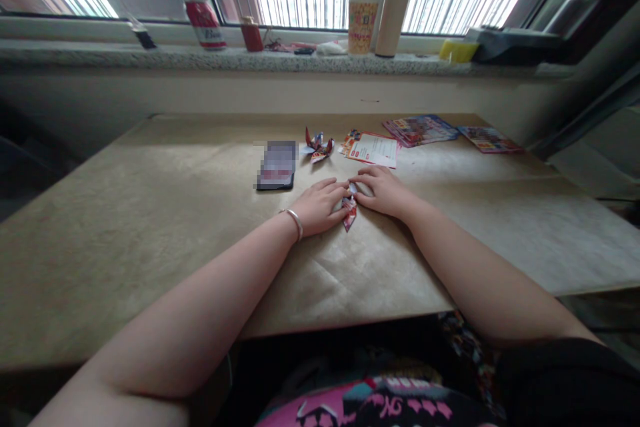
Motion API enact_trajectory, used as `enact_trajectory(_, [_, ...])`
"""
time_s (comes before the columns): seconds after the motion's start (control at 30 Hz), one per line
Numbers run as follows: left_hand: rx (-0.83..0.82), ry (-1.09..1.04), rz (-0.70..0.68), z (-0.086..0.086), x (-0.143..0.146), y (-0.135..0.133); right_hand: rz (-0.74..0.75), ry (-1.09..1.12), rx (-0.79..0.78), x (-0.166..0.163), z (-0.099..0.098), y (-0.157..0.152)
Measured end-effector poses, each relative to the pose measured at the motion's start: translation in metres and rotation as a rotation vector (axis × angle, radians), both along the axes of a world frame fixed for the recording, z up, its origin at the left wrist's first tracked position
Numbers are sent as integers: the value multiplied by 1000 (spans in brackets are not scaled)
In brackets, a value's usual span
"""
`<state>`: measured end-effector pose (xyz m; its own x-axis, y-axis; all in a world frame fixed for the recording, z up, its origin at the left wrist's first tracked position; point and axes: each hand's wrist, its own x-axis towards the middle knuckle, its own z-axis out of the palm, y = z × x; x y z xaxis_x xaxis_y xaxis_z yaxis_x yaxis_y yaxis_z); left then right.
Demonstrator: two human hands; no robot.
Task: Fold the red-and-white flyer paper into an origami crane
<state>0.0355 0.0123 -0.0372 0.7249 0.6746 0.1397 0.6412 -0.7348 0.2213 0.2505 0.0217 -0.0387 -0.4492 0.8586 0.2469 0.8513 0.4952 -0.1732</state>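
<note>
A small folded paper (350, 212), red and patterned with a pointed lower end, lies on the table between my hands. My left hand (323, 205), with a silver bangle at the wrist, holds its left side with thumb and fingers. From the right, my right hand (381, 191) grips the upper part between thumb and fingertips, and a white bit of the paper shows there. The fingers of both hands partly cover it. Beyond my left hand stands a finished-looking folded paper figure (318, 146) with pointed flaps.
A phone (277, 165) lies left of the paper figure. Printed cards (373, 149) and stacks of colourful cards (420, 129) are at the back right. The windowsill (290, 61) holds a red can (205, 25), a patterned cup (362, 23) and a yellow sponge-like block (457, 50).
</note>
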Motion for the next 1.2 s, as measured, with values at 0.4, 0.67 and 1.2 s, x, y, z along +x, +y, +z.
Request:
enact_trajectory(0.4, [2,-50,-24,1,-1,-2,29,-25,1,-1,-5,0])
enact_trajectory(0.67, [-60,-31,-1,1,-3,-1,65,25,-18,-2,-4,-1])
enact_trajectory(1.2, [17,-96,-35,1,-14,1,120,147,40,0,-2,-1])
